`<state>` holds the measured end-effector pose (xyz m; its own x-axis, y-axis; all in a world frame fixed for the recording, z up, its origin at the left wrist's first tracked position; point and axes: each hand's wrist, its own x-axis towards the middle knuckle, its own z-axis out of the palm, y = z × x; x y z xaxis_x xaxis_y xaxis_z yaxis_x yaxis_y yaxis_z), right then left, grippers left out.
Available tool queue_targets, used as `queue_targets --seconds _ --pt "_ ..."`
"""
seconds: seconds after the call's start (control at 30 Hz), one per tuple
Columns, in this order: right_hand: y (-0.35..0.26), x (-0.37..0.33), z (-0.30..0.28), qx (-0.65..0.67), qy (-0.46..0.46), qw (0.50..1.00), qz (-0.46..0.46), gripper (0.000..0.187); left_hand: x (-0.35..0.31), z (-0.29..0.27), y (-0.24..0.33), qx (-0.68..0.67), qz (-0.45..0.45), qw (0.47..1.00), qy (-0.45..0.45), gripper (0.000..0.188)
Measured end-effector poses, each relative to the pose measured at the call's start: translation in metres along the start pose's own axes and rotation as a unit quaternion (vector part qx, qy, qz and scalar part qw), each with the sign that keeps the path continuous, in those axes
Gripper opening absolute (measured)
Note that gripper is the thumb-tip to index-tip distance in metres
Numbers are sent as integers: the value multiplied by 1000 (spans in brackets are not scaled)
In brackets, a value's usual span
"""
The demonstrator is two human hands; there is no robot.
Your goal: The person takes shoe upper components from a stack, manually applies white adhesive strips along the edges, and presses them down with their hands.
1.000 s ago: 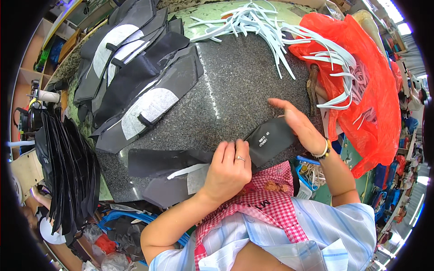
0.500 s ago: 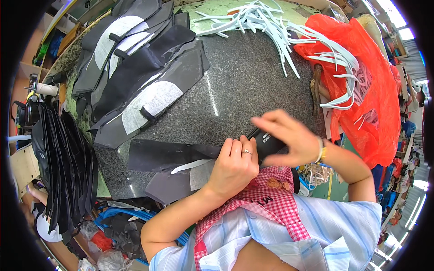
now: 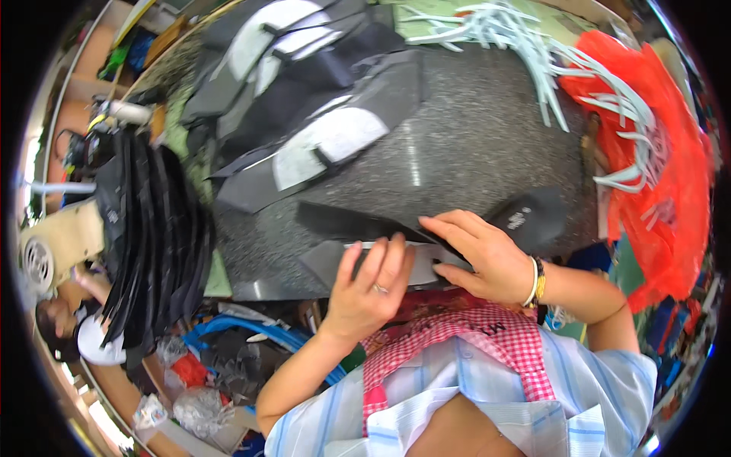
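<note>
A long black piece of sheet material (image 3: pixel 352 218) lies crosswise at the near edge of the worktop, with its black right end (image 3: pixel 533 217) bearing small white print. Below its upper strip shows a grey layer (image 3: pixel 324 263) with a pale patch. My right hand (image 3: pixel 487 251) has the black piece between thumb and fingers at its middle. My left hand (image 3: pixel 373 286) is over the grey layer, fingers apart and bent, fingertips at the piece's lower part. Its thumb is hidden, and whether it touches the piece is unclear.
Similar black and grey pieces with white half-round patches (image 3: pixel 331 145) are piled at the far left. Pale blue strips (image 3: pixel 495 30) and a red plastic bag (image 3: pixel 647 221) lie at the far right. A stack of black pieces (image 3: pixel 156 236) hangs at left. The dark speckled worktop (image 3: pixel 487 145) lies between.
My left hand has loosened from its closed grip and spread its fingers. My right hand has come down onto the black piece, whose upper strip now stands up more. The whole view has shifted.
</note>
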<state>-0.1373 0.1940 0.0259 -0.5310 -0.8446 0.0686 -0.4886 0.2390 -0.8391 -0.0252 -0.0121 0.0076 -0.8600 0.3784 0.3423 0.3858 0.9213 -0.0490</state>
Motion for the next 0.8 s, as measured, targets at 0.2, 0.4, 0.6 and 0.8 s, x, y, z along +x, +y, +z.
queue_targets --seconds 0.2,0.4,0.6,0.8 --pt "-17 28 13 9 31 992 122 32 -32 4 2 -69 -122 990 14 48" --pt "-22 37 11 2 19 994 111 30 -31 -9 -3 -213 -207 954 32 58" --pt "-25 41 10 -25 -4 992 125 32 -29 -3 -28 -126 -133 982 40 34" --pt "-25 38 14 -46 3 995 88 32 -24 -1 -30 -35 -83 996 -12 35"
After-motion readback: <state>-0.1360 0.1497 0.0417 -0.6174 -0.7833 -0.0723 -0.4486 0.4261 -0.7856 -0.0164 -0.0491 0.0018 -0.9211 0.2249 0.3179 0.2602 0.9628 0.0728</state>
